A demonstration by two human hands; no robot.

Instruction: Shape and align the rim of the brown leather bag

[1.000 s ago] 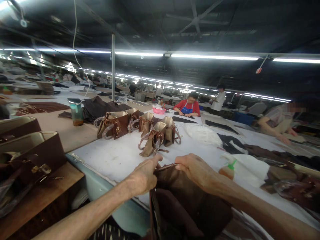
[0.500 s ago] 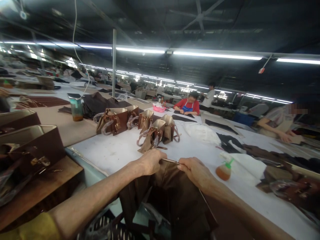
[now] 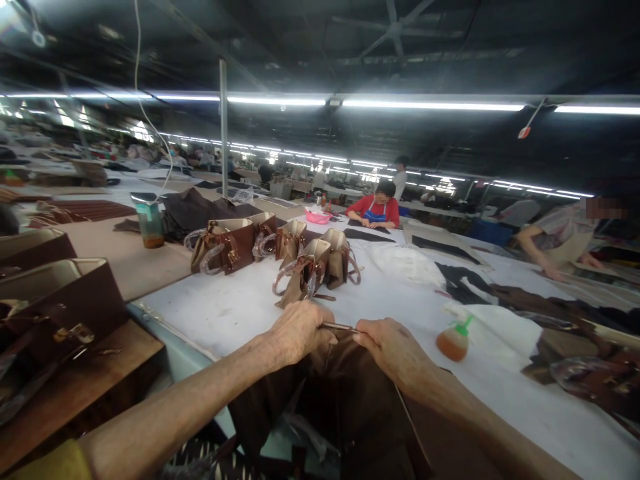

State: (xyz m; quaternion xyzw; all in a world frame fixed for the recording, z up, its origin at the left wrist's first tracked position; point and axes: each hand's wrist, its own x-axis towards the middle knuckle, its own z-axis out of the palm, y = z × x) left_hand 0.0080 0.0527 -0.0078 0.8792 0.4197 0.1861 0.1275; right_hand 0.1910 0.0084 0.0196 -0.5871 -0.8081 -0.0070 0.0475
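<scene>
My left hand (image 3: 299, 331) and my right hand (image 3: 391, 348) both grip the top edge of a dark brown leather bag piece (image 3: 345, 393), which hangs down over the front edge of the white table (image 3: 235, 313). The edge stretches taut between my two hands. Just beyond my hands stands a group of several finished brown handbags (image 3: 280, 257) with wrapped handles. A small bottle with orange liquid and a green cap (image 3: 453, 341) lies to the right of my right hand.
Larger brown bags (image 3: 55, 307) sit on a wooden shelf at the left. A cup (image 3: 149, 223) stands on the brown board behind. Dark leather pieces (image 3: 550, 313) and white cloth (image 3: 407, 265) cover the right side. A person in red (image 3: 376, 210) and others work at the far end.
My hands have drawn closer together on the leather edge and lifted it slightly. The leather piece now hangs lower over the table's front. The view shifted a little.
</scene>
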